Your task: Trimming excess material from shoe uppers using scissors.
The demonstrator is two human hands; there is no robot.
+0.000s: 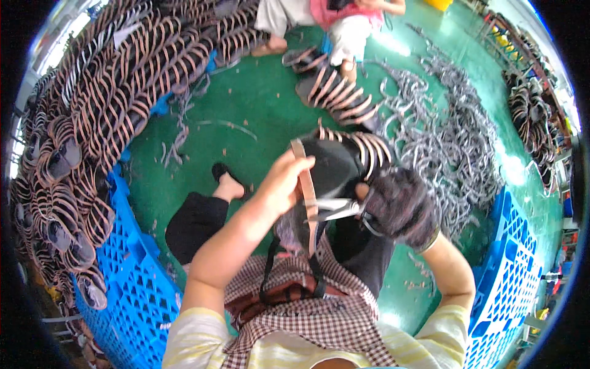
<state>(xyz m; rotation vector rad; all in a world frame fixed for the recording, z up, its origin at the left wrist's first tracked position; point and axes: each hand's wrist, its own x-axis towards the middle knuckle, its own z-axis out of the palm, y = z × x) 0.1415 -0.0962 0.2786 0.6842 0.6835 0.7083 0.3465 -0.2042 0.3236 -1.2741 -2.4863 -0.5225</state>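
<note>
My bare left hand (284,181) is closed on a thin tan-edged strip (309,194), pinched near its upper end. The strip runs down toward my lap. In a dark glove, my right hand (402,206) grips a pair of scissors (337,210). Their metal blades reach left to the strip, and appear to lie around it or across it; which one I cannot tell. Just beyond my hands is a stack of black curved pieces with pale tan edges (332,160). My right fingers hide part of this stack.
Tan-edged dark pieces (132,80) are heaped on the left. Blue plastic pallets stand at left (132,258) and right (507,270). Grey strip scraps (455,135) cover the green floor on the right. Another person (350,31) sits ahead, near a row of stacked pieces (338,92).
</note>
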